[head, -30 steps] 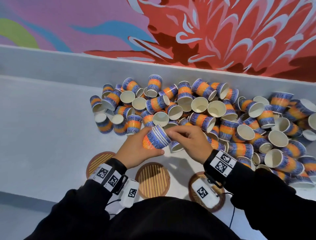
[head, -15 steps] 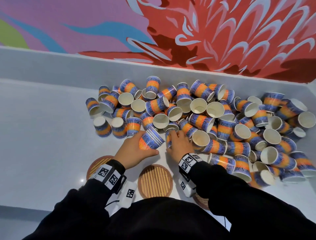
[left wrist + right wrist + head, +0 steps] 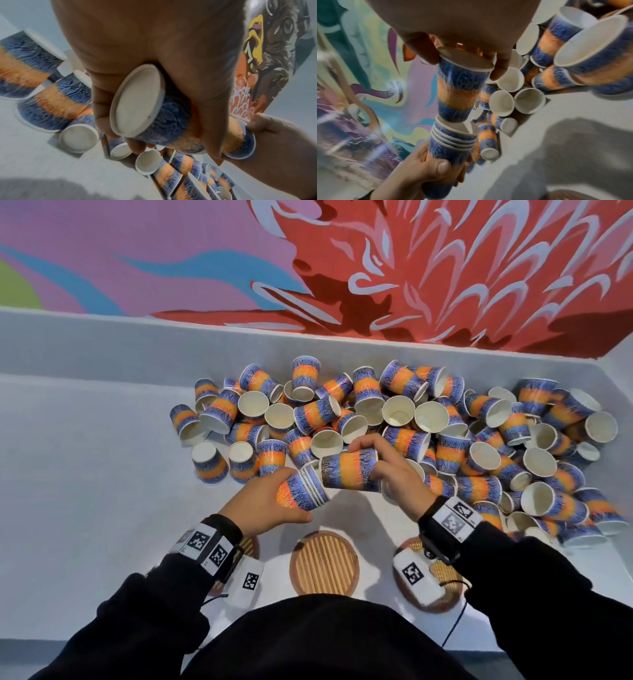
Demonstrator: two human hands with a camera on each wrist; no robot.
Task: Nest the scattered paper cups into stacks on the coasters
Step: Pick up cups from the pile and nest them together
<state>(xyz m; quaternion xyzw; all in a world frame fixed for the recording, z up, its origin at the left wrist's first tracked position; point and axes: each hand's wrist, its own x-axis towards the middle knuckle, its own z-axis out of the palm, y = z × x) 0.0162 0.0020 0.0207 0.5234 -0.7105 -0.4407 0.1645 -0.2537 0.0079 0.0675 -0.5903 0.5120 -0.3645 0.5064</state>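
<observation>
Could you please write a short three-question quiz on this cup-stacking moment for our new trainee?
1. True or false: a stack already stands on the middle coaster.
2. Which hand holds the nested stack? A) left hand B) right hand
3. Fill in: the single cup is turned with its ____ end toward the mouth of the nested stack.

Key
1. False: the coaster's slatted top is bare.
2. A: the left hand grips the stack, which lies on its side; the right hand pinches the single cup.
3. Bottom: the right wrist view shows the cup's base at the stack's mouth.
</observation>
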